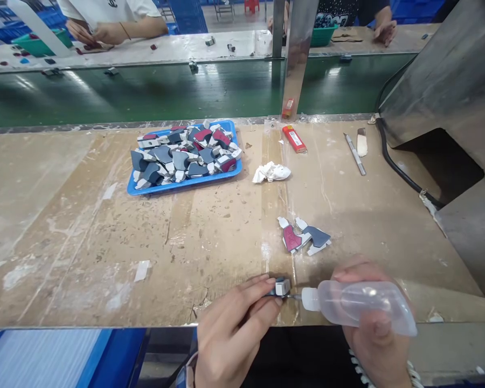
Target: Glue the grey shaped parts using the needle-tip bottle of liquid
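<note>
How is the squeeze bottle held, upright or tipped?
Tipped: the squeeze bottle lies sideways in the right hand, nozzle at the small piece.

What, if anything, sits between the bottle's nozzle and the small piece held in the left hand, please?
Nothing visible. The bottle in the right hand points its nozzle straight at the piece pinched by the left hand; the tip looks to be at its edge.
</note>
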The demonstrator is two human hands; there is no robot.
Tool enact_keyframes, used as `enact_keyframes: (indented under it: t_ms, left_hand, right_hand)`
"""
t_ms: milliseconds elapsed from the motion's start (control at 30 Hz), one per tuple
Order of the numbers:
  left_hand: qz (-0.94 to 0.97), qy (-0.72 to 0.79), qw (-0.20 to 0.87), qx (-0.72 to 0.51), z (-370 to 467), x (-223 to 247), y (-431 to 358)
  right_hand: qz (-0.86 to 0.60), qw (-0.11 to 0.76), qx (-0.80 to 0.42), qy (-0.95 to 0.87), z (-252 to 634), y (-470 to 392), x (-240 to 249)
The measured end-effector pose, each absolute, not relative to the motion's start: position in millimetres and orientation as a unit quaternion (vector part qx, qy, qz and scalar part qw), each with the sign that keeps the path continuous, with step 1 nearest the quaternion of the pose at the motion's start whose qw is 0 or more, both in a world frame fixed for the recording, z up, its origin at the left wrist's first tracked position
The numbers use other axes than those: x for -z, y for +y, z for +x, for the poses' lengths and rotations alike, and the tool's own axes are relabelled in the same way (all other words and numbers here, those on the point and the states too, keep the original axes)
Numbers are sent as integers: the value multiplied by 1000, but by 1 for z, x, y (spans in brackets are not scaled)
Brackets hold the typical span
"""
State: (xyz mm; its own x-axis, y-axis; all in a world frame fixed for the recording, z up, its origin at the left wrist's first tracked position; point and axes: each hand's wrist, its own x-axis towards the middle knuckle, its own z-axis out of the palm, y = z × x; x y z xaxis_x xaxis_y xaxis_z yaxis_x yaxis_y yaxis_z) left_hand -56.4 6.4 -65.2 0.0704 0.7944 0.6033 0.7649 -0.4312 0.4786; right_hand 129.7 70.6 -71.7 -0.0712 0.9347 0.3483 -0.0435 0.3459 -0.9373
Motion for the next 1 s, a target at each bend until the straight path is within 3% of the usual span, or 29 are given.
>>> enact_keyframes:
  t_ms: [500, 633, 867, 1000]
  left_hand:
    - [728, 515, 1, -452, -57, 74, 7]
    - [739, 512, 3, -439, -59, 71, -1]
    - [753, 479, 38, -449, -64, 66, -6]
    - [774, 507, 32, -378, -69, 59, 4]
  right_hand:
    - [-384, 607, -467, -515, 129, 73, 73]
    - [-376, 644, -522, -414, 130, 79, 68]
    - [-343, 615, -600, -379, 130, 83, 67]
    - [-334, 620, -595, -389, 128, 81, 68]
